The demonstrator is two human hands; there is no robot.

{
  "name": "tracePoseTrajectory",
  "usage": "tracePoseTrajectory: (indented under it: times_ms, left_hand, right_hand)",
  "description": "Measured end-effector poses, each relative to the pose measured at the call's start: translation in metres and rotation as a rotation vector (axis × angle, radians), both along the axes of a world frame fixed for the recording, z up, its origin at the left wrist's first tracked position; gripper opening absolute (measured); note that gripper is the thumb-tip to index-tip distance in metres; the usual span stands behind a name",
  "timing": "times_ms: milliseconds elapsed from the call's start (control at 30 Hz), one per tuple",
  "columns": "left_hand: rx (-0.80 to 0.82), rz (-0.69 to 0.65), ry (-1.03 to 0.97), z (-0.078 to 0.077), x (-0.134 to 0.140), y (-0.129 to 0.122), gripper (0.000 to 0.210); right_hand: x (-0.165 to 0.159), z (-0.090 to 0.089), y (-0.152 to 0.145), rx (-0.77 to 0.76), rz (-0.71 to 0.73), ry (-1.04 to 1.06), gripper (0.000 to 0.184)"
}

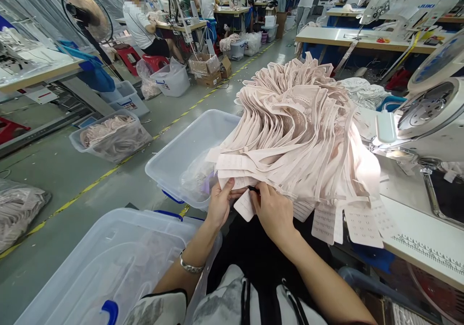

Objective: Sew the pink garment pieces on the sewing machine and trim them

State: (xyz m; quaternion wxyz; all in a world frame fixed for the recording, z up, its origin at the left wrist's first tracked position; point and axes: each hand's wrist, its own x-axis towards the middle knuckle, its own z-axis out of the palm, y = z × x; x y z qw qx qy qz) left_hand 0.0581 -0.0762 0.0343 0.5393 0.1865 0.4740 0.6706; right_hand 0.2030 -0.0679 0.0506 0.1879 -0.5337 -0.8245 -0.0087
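A big stack of pale pink bras (290, 122) lies layered on the sewing table, its hook-and-eye ends hanging over the front edge. My left hand (220, 203) pinches the end of one bra between thumb and fingers at the stack's near left corner. Close beside it, my right hand (273, 211) is closed, fingers curled in at the same spot. Something small and dark shows at its fingertips, too hidden to name. A loose hook-and-eye tab (245, 206) hangs down between both hands. More tabs with rows of eyes (323, 223) dangle to the right.
A sewing machine (431, 117) stands right of the stack on the table (427, 247). An open clear bin (170, 156) sits left of the stack, and a lidded clear bin (108, 247) is by my left arm. Another bin with garments (112, 136) and a fan (87, 13) stand farther left.
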Motion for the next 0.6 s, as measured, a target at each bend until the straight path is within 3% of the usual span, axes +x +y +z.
tracePoseTrajectory:
  times_ms: [200, 333, 433, 500, 600]
  left_hand:
    - [0.085, -0.076, -0.274, -0.009, 0.019, -0.008, 0.043]
    - [-0.020, -0.296, -0.307, -0.024, 0.033, -0.014, 0.032]
    - [-0.099, -0.424, -0.245, -0.029, 0.031, -0.011, 0.020]
    - [-0.075, -0.339, -0.226, -0.024, 0.020, -0.004, 0.023]
    - [-0.083, -0.097, -0.261, -0.009, -0.005, 0.014, 0.023]
  right_hand:
    - [-0.005, 0.005, 0.016, -0.154, -0.028, -0.065, 0.017]
    - [-0.006, 0.009, 0.022, -0.278, -0.009, -0.035, 0.017]
    - [-0.002, 0.010, 0.021, -0.289, 0.018, 0.044, 0.016]
    - [0.002, 0.009, 0.017, -0.254, 0.042, 0.130, 0.017]
    - [0.008, 0.006, 0.008, -0.169, 0.095, 0.285, 0.018]
